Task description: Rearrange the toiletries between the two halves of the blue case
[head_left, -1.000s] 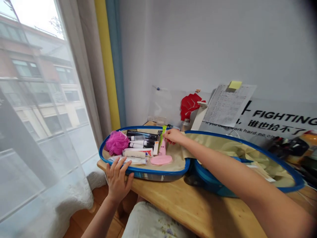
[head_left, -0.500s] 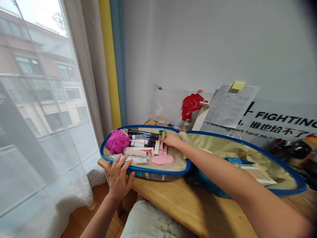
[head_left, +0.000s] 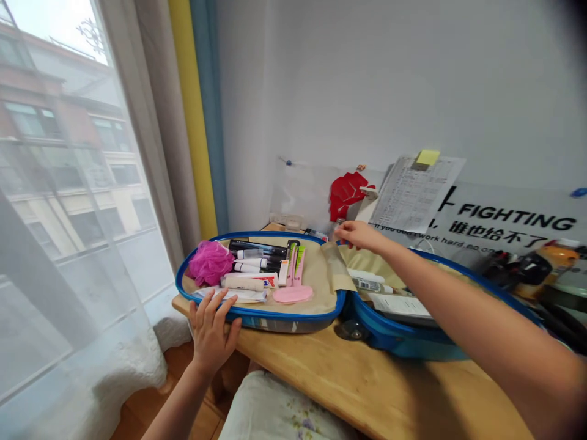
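Around the blue suitcase's left shell (head_left: 321,273), our left hand (head_left: 213,333) rests at 7 o'clock, fingers spread over the rim (head_left: 293,317); our right hand (head_left: 360,236) hangs out at 2, fingers curled, whether tips meet we cannot tell; slim pink-and-green items (head_left: 299,269) lie inside at 3, the purple bath pouf (head_left: 210,263) at 9.

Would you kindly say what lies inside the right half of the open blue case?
A white tube, a labelled tube and a white packet show; the right forearm hides whatever lies behind it.
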